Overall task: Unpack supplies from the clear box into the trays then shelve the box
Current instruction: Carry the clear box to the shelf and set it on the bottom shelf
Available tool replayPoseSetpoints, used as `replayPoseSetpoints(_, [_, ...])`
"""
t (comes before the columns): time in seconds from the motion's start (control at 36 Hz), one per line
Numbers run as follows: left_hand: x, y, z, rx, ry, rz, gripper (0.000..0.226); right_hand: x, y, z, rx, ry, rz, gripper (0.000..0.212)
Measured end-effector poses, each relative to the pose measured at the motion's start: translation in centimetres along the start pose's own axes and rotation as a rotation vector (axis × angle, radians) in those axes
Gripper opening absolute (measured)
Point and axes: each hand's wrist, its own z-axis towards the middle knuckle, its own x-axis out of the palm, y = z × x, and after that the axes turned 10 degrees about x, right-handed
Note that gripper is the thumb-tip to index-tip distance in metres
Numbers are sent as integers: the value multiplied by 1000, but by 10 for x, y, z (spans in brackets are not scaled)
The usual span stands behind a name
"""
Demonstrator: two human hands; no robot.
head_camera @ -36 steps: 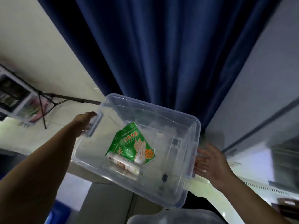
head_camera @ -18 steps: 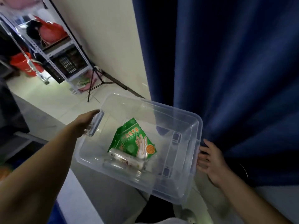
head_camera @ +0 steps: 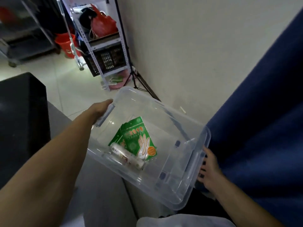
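Clear plastic box [head_camera: 164, 145] is being carried level, both hands [head_camera: 102, 108] [head_camera: 209, 169] gripping its end handles, keeping the green packets [head_camera: 139, 140] inside.

A clear box [head_camera: 165, 122] was held in the air by both hands, the left hand [head_camera: 103, 107] gripping the handle at its left end and the right hand [head_camera: 209, 169] curled under the handle at its right end. Inside, toward the box's near-left wall, lay green glove packets [head_camera: 139, 138] with a white roll [head_camera: 126, 155] across their lower edge. Behind stood a metal shelf rack [head_camera: 105, 46] against the wall, with a blue curtain [head_camera: 262, 120] at right.
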Motion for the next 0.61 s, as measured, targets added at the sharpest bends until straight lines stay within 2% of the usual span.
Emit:
replayPoseSetpoints(0.17, [-26,-25,82,-36,-59,5,78,69,82,75,76,59,-59,40])
replayPoseSetpoints(0.33, [-50,-57,174,-145,-48,-5,69,134,168,177,173,119,-57,48])
replayPoseSetpoints(0.39, [-64,-67,202,-178,-52,-23,65,159,199,208,201,156,-118,52])
replayPoseSetpoints(0.47, [-92,-78,240,-226,-51,-73,57,199,240,244,293,118,-241,48])
replayPoseSetpoints(0.53, [-113,-79,264,-251,-69,-128,51,228,266,265,347,37,-348,70])
replayPoseSetpoints(0.61, [-143,-72,300,-303,-161,-210,51,287,306,298,399,66,-477,95])
